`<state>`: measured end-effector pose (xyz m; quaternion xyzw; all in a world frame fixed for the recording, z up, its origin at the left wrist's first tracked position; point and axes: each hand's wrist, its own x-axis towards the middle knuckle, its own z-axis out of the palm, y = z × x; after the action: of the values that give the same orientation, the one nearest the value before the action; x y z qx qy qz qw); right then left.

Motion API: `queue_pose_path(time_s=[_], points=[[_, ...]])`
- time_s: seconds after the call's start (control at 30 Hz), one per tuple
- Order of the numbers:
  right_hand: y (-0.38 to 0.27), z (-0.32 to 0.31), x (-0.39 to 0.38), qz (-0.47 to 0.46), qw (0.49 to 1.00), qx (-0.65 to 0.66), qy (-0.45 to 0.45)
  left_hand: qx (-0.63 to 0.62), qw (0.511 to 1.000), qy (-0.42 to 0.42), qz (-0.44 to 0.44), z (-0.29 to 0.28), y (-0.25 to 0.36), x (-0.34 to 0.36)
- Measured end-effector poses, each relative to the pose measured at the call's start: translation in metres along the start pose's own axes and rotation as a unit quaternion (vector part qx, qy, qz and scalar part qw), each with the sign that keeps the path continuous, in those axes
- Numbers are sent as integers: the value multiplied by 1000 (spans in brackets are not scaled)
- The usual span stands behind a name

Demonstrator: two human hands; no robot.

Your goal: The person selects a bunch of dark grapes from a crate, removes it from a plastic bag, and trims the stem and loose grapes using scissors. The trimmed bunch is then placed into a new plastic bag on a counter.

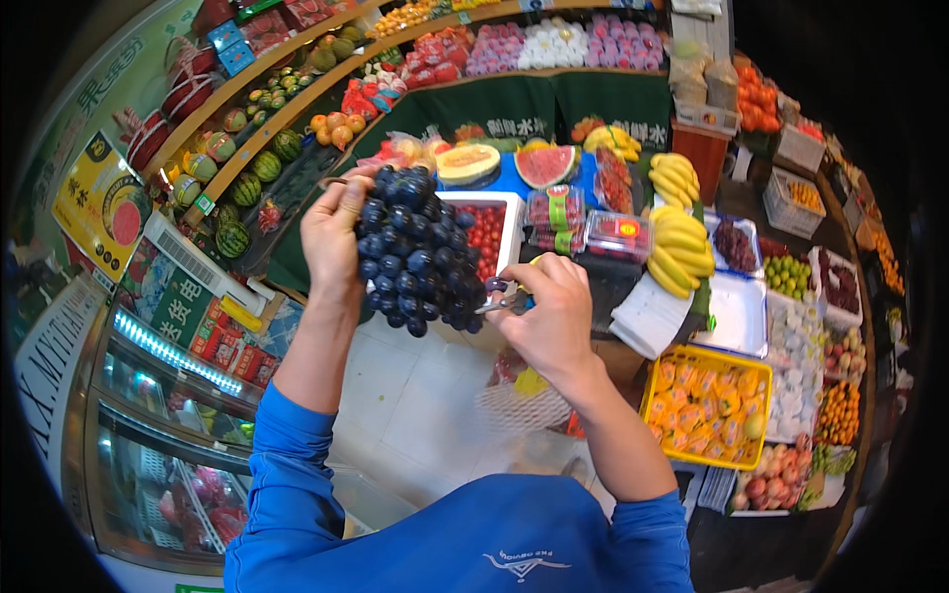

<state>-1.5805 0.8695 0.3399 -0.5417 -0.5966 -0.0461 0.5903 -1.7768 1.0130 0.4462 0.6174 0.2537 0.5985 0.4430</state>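
Observation:
My left hand (336, 227) grips the stem at the top of a large bunch of dark grapes (413, 252), which hangs at chest height. At the bunch's lower right, my right hand (549, 306) is closed on small scissors (499, 304) with dark handles, their blades touching the edge of the bunch. A single dark grape (496, 284) shows just above the blades by my right fingertips; whether it is pinched or attached, I cannot tell.
A fruit counter holds cherry tomatoes (486, 242), a cut watermelon (544, 163), bananas (680, 247) and a yellow crate (707, 405) of orange fruit. Curved shelves (316, 69) line the back, a glass display case (163, 484) stands left, and white floor tiles (390, 385) show below.

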Motion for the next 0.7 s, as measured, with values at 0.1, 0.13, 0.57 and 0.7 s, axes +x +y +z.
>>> queue_pose_path(time_s=[0.1,0.13,0.57,0.7], points=[[25,-5,-22,56,998,-10,-30,6,1000,7,-21,-14,3,7],[33,-4,-30,81,996,-8,-47,0,1000,6,-15,-17,5,10],[3,31,9,-51,963,256,66,-104,980,-77,-153,3,44,-28],[6,30,6,-63,968,236,55,-85,984,-53,-148,4,47,-40]])
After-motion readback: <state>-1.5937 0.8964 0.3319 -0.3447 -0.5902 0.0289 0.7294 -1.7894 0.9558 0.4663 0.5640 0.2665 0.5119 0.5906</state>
